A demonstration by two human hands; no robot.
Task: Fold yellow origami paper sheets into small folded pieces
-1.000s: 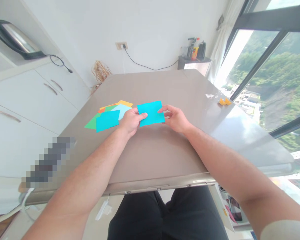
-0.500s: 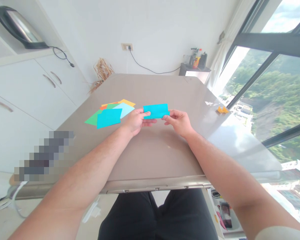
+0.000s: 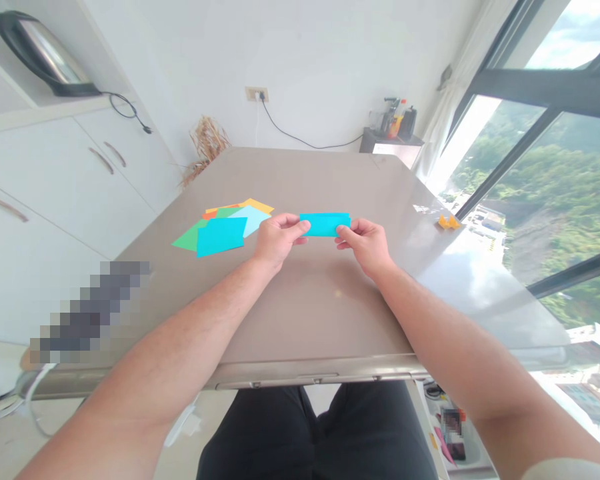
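Note:
A folded sheet of blue paper, now a narrow strip, is held level above the table between both hands. My left hand pinches its left end, thumb on the near face and fingers behind. At the opposite end my right hand grips it the same way, thumb near the lower right corner. Left of my left hand, a flat blue sheet lies on top of a fanned pile of coloured sheets. A green sheet, a pale blue sheet and a yellow-orange sheet show from beneath it.
The brown table spans the view. Small orange folded pieces sit at its right edge, by the window. A blurred dark item lies at the left edge. Beneath the table on the right is an open drawer.
The blue paper has gone from a wider rectangle with a visible crease to a narrower strip. Both hands have shifted slightly right, and the left thumb presses on the strip's left end.

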